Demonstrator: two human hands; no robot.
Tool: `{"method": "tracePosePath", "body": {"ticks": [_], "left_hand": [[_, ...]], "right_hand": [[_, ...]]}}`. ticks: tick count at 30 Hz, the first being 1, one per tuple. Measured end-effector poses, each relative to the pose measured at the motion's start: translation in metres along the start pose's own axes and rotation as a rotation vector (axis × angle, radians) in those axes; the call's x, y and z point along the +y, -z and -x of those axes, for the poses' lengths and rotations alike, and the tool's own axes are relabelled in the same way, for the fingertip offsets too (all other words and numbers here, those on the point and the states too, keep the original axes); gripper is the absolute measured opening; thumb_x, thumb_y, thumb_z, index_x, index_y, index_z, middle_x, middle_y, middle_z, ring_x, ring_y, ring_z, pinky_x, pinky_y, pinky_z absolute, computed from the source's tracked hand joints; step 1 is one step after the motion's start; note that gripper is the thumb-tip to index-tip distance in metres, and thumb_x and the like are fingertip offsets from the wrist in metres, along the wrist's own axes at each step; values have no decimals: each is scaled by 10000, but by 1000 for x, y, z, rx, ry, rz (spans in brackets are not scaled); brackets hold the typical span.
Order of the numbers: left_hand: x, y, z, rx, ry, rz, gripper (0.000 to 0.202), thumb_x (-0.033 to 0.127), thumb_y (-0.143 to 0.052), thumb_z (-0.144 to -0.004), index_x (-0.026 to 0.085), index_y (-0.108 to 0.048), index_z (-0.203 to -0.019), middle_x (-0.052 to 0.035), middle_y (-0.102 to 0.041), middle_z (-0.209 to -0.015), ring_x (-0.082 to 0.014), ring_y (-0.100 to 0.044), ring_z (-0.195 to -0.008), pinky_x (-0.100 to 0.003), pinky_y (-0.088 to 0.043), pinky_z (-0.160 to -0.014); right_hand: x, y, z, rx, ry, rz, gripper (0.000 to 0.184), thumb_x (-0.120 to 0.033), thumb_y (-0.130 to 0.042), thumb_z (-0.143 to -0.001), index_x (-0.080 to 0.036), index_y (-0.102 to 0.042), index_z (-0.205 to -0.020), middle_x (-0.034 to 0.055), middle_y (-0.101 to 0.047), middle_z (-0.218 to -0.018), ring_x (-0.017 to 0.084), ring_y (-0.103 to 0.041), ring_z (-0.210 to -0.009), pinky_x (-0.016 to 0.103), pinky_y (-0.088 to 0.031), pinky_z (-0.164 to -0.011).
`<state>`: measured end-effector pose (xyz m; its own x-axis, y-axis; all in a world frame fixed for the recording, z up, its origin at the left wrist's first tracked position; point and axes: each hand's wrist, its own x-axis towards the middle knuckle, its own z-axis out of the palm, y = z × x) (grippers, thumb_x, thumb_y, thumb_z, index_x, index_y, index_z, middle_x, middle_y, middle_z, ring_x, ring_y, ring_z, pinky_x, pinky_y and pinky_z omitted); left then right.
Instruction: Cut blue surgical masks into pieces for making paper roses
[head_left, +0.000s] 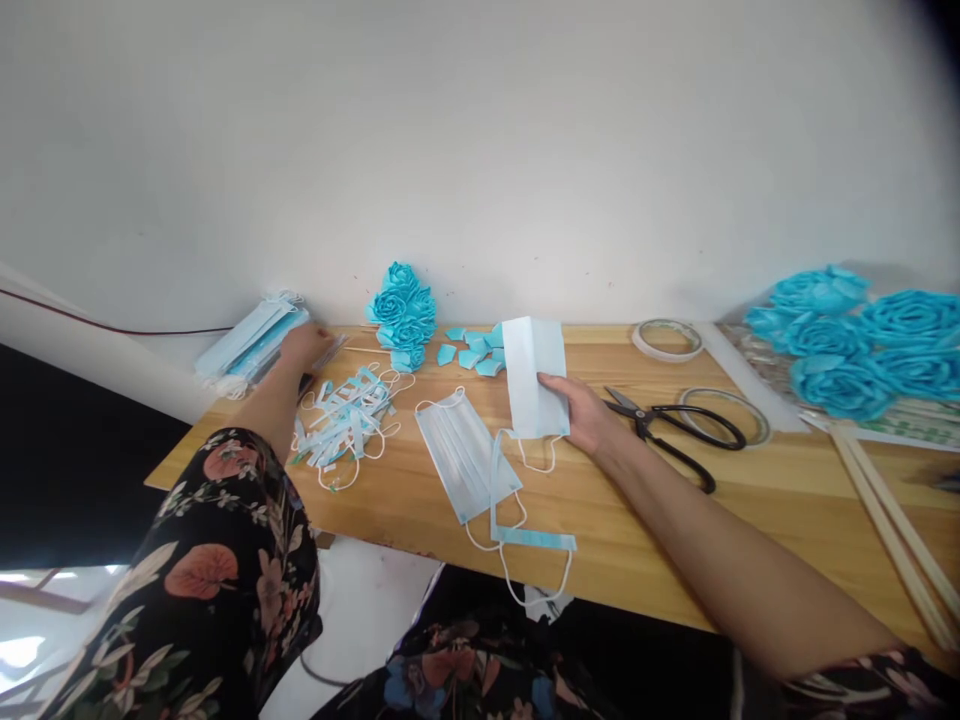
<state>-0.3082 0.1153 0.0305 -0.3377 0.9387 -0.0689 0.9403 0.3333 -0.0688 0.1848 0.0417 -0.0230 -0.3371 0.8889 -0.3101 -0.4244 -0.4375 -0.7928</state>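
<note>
My right hand [579,405] pinches a pale blue and white face mask [534,365], holding it upright above the table. A narrow cut strip with an ear loop [536,538] hangs from its lower end. Below and left of it lies a whole face mask [465,455], flat on the wood. My left hand [304,347] reaches to the far left, beside a stack of face masks [251,338]. Its fingers are curled near some thin clear sticks [330,352]; what they grip is hidden. Between the hands sits a pile of cut mask strips with loops [346,415].
Blue paper-like roses [405,315] and blue petal pieces [471,350] lie by the wall. Black-handled scissors [652,420], a roll of white tape [667,340] and another ring [757,415] are right of my hand. More blue roses [840,340] and wooden sticks [889,520] lie far right.
</note>
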Motion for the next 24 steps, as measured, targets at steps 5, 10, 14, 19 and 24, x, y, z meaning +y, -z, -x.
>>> {"method": "tracePosePath", "body": {"ticks": [5, 10, 14, 19, 24], "left_hand": [[-1, 0, 2, -47, 22, -2, 694, 551, -643, -879, 66, -555, -1367, -199, -626, -1369, -309, -610, -1206, -291, -444, -947], [10, -6, 7, -62, 11, -8, 645, 363, -652, -896, 60, -490, -1443, -228, -571, -1434, -346, -599, -1239, -322, -449, -952], [16, -7, 8, -33, 22, -18, 587, 305, -640, -887, 52, -534, -1405, -195, -642, -1349, -318, -619, -1209, -282, -449, -917], [16, -10, 6, -12, 61, -23, 535, 248, -613, -901, 85, -553, -1407, -188, -641, -1359, -307, -632, -1173, -295, -455, -895], [16, -12, 11, 26, 32, -6, 514, 253, -591, -920, 43, -545, -1387, -178, -644, -1351, -278, -612, -1153, -279, -428, -895]], "right_hand": [[3, 2, -3, -14, 10, 12, 178, -244, -722, -768, -131, -746, -904, 109, -802, -839, 250, -754, -692, 322, -614, -602], [4, 3, -3, -9, 11, 5, 164, -250, -721, -767, -133, -742, -880, 101, -798, -807, 240, -749, -676, 292, -592, -542], [4, 4, -3, -14, 12, 13, 185, -255, -724, -768, -129, -742, -903, 103, -799, -816, 249, -754, -690, 311, -605, -569], [4, 4, -3, -15, 6, 18, 197, -269, -741, -761, -133, -745, -904, 102, -801, -824, 251, -753, -697, 320, -610, -603], [3, 2, -3, -26, 21, 1, 133, -252, -754, -749, -141, -738, -820, 81, -785, -761, 202, -708, -610, 288, -586, -589]]}}
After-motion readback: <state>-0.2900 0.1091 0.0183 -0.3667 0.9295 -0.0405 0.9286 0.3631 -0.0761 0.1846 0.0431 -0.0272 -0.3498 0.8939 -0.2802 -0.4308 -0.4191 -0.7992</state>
